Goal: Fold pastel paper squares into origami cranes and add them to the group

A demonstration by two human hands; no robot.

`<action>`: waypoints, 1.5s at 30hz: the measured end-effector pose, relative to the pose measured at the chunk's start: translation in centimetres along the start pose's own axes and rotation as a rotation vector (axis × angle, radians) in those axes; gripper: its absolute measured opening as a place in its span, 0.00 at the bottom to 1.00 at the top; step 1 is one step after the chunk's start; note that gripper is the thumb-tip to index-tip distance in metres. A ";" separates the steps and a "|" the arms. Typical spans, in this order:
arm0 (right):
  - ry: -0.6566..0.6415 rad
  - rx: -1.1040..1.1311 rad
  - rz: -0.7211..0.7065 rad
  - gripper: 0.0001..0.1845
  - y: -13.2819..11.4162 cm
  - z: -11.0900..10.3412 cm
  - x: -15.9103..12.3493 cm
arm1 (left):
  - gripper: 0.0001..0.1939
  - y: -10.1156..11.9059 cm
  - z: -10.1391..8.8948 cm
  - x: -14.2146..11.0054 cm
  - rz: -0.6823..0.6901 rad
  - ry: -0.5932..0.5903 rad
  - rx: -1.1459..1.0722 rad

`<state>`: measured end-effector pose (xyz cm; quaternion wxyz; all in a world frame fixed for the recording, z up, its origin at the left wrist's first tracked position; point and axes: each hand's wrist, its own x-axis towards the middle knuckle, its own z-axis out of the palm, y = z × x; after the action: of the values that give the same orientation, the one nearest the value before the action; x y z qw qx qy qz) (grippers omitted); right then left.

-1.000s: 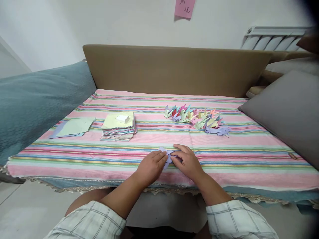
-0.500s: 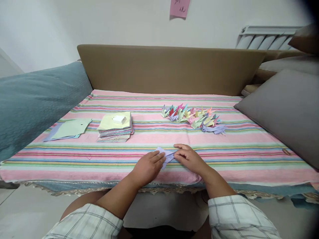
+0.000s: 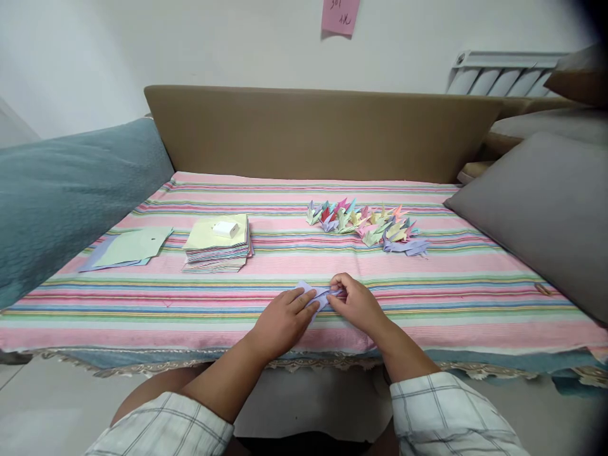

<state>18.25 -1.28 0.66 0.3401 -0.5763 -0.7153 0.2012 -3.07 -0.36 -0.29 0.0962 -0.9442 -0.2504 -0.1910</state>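
Observation:
A folded lavender origami paper [image 3: 322,299] lies on the striped cloth in front of me, partly covered by my hands. My left hand [image 3: 284,318] rests on its left part, fingers stretched out flat and pressing it against the cloth. At the right end, my right hand [image 3: 357,305] pinches a narrow point of the paper between thumb and fingertips. Beyond my hands sits a cluster of small folded paper cranes [image 3: 365,223] in many colours. One lavender crane [image 3: 406,246] lies at the cluster's near right edge.
A thick stack of square paper [image 3: 218,250] stands left of centre, with a small white block [image 3: 225,228] on top. Loose sheets [image 3: 135,247] lie farther left. A grey cushion [image 3: 532,209] borders the right, a blue-covered armrest [image 3: 80,196] the left, and a brown backrest [image 3: 323,136] the rear.
My right hand has shifted slightly left and its fingers have drawn together, taking the paper's right point in a pinch. My left hand stays on the paper.

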 end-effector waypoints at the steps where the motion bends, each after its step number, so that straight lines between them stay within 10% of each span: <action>1: 0.021 -0.048 -0.018 0.11 -0.2 0.2 0.1 | 0.18 0.1 0.0 0.1 0.001 -0.006 -0.003; 20: 0.076 -0.370 0.012 0.04 -0.4 0.3 0.1 | 0.17 0.4 -0.2 0.3 -0.021 -0.025 -0.011; 33: 0.062 -0.356 -0.212 0.05 -0.1 0.9 0.3 | 0.17 0.4 -0.2 0.4 -0.010 -0.020 -0.010; 45: 0.001 -0.239 -0.099 0.04 0.5 0.1 0.2 | 0.16 0.4 0.0 0.3 -0.009 -0.049 0.016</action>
<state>18.44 -0.96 0.30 0.2785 -0.5770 -0.7616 0.0972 -2.60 -0.53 -0.22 0.0969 -0.9466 -0.2584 -0.1664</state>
